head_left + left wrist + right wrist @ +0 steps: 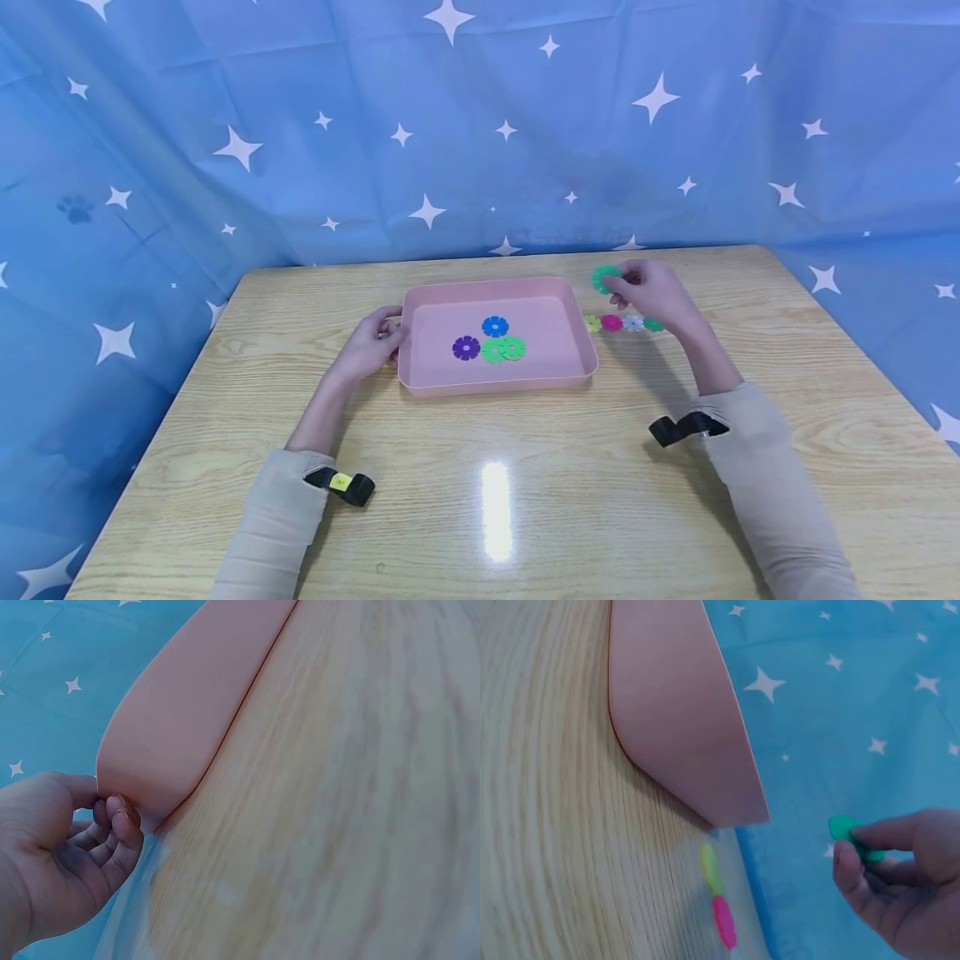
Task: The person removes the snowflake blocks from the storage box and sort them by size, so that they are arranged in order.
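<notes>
A shallow pink tray [431, 321] lies on the table, and my left hand [367, 343] grips its left wall. In the left wrist view, the fingers of that hand [67, 859] curl at the tray's rim [161, 742]. Inside the tray are a blue flower-shaped disc [495, 326], a purple one [466, 348] and two overlapping light green ones [492, 351]. Beyond the tray's right back corner, my right hand [660, 296] pinches a green flower-shaped disc [602, 278] between thumb and fingers, raised above the table. Its lower edge is covered by the fingers.
Right of the tray, a row of discs lies on the wooden table [420, 483]: yellow-green [592, 323], magenta [612, 322], pale [633, 322] and green [653, 325]. My right forearm reaches past this row. A blue star-patterned cloth [480, 192] hangs behind the table.
</notes>
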Demonstrator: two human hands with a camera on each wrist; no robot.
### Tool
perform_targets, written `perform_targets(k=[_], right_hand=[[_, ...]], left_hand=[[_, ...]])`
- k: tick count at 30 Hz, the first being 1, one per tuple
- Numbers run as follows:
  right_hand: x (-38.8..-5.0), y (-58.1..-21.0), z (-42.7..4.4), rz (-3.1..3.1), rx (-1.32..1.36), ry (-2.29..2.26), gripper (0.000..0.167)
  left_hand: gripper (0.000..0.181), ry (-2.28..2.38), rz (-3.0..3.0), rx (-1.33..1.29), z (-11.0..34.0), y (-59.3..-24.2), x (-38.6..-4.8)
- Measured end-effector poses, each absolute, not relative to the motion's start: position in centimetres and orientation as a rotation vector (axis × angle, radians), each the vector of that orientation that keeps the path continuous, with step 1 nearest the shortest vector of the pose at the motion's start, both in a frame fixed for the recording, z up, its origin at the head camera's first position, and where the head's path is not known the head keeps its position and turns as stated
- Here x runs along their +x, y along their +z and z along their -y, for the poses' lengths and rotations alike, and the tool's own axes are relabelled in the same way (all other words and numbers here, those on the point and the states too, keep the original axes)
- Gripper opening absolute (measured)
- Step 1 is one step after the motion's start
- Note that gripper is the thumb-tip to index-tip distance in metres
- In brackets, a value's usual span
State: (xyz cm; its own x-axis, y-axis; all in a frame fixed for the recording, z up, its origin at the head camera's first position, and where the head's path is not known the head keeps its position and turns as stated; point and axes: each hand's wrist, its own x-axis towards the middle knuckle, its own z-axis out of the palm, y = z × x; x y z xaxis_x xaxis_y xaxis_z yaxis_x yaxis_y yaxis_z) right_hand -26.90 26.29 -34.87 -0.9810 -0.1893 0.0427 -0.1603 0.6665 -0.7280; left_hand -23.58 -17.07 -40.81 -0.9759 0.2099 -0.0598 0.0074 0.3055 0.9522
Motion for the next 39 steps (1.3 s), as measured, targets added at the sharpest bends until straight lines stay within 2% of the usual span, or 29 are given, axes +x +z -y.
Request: perform_targets(k=[25, 39], right_hand=[[-26.0, -35.7, -33.0, -2.885, -0.155, -1.138, 0.046], [-26.5, -38.0, -37.5, -2.792, -0.075, -1.141, 0.044]], left_hand=[[0.051, 1.733, -2.408, 0.206, 17.0, -40.8, -23.6], [0.052, 1.743, -2.395, 0.222, 17.0, -40.7, -23.5]])
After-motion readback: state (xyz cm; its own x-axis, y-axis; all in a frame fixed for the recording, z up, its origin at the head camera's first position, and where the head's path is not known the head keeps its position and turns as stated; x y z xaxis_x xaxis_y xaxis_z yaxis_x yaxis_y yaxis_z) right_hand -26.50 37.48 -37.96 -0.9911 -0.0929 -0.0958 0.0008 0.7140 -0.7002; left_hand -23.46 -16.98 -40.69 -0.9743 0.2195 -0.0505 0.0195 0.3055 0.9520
